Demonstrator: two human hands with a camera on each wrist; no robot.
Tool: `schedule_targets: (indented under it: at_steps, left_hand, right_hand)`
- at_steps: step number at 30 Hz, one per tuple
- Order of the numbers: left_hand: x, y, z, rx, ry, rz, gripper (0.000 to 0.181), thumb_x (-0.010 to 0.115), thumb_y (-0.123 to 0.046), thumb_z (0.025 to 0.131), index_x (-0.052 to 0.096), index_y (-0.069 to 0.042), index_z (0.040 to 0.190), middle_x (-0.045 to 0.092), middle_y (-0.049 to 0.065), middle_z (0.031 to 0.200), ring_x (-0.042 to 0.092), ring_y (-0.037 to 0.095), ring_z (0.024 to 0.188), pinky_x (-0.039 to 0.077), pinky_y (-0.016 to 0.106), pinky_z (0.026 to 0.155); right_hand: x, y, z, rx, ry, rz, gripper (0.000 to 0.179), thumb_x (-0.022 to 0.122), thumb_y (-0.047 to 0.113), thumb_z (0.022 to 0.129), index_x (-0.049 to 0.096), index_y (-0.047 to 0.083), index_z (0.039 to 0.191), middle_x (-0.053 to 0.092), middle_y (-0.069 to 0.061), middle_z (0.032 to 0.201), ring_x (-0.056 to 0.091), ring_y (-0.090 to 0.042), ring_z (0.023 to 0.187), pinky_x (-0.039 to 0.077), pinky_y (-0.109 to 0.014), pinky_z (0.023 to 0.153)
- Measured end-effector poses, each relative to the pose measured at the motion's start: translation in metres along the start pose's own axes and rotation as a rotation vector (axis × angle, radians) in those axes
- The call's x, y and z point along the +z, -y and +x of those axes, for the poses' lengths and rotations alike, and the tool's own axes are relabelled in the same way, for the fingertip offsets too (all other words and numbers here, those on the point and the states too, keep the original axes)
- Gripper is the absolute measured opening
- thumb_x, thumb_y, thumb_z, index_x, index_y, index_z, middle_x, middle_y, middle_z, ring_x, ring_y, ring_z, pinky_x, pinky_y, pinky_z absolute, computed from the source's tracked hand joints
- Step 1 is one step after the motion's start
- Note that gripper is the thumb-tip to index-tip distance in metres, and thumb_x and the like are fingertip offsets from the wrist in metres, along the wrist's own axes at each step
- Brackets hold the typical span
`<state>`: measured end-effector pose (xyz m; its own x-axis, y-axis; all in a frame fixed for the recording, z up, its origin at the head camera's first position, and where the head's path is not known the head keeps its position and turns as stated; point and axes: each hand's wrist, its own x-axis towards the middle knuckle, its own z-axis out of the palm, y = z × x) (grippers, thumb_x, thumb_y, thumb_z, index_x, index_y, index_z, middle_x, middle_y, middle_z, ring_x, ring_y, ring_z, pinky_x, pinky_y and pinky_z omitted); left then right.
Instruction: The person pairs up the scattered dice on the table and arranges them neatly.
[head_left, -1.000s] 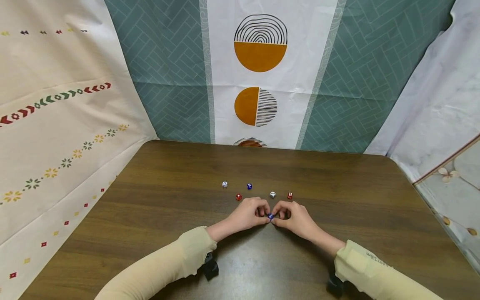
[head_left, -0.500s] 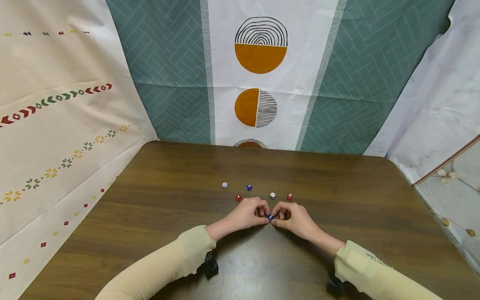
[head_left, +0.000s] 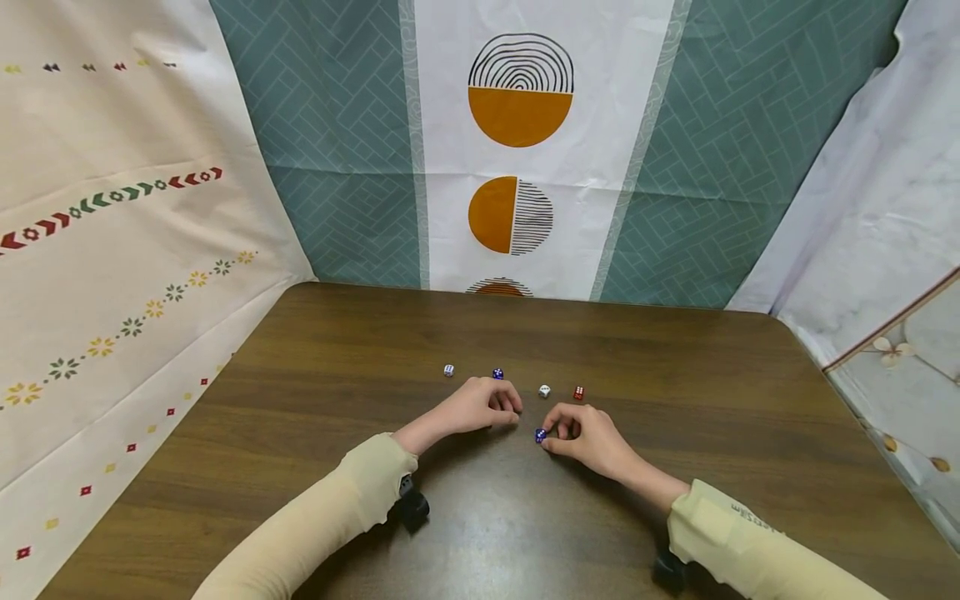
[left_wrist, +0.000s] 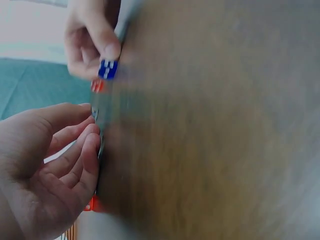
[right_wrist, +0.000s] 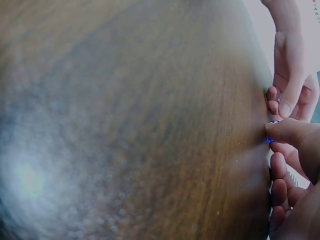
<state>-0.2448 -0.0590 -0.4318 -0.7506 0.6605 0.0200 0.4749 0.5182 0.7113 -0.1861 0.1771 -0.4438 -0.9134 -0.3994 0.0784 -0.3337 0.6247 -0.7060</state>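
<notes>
Away from the right hand (head_left: 588, 437) goes the left hand (head_left: 480, 404); a second ago both were at the same blue die (head_left: 541, 436). From where I stand, the right has stayed put, pinching that die between thumb and finger, though I can't tell whether it sits on the wooden table (head_left: 675, 358) or just above. The left, at the die's ten o'clock, hangs loosely curled, with nothing in its grasp that I can make out. It hides a red die (left_wrist: 90, 204) from above; the left-wrist view catches that one just past the hand.

Reading clockwise from the pinched die, the nearer white die (head_left: 544, 391) sits at twelve and the second red die (head_left: 579, 392) at half past one. Out towards eleven, the farther blue die (head_left: 498, 373) peeks from behind the left hand; the outlying white die (head_left: 448, 370) lies at ten.

My worry is that left hand: its knuckles could nudge the half-hidden dice. A slackened right pinch might also let its small, hard cube tip.
</notes>
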Motion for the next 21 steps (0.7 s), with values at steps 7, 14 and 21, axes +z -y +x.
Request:
schedule_targets:
  at_steps: [7,14,21]
  left_hand:
    - [-0.009,0.015,0.007,-0.035,-0.091,-0.017,0.009,0.070,-0.013,0.091,0.069,-0.010,0.099,0.070,0.005,0.087,0.057,0.007,0.063,0.049,0.021,0.058]
    - [-0.012,0.021,0.012,-0.045,-0.204,0.030,0.015,0.072,-0.009,0.088,0.064,-0.007,0.101,0.064,0.006,0.085,0.055,0.008,0.063,0.047,0.020,0.056]
    - [-0.012,0.026,0.018,-0.037,-0.273,0.109,0.022,0.075,-0.009,0.085,0.063,-0.007,0.104,0.060,0.006,0.084,0.057,0.010,0.072,0.049,0.021,0.068]
  right_hand:
    - [0.001,-0.001,0.000,-0.013,-0.005,0.004,0.012,0.078,0.019,0.084,0.069,0.019,0.091,0.056,0.005,0.069,0.045,-0.003,0.057,0.039,-0.020,0.055]
    - [0.001,-0.001,0.000,-0.009,-0.011,0.003,0.012,0.079,0.019,0.083,0.069,0.020,0.090,0.056,0.005,0.070,0.045,-0.003,0.058,0.038,-0.020,0.055]
    - [0.002,-0.001,-0.001,-0.002,-0.013,0.002,0.012,0.079,0.020,0.083,0.069,0.020,0.090,0.056,0.005,0.070,0.045,-0.003,0.058,0.038,-0.020,0.055]
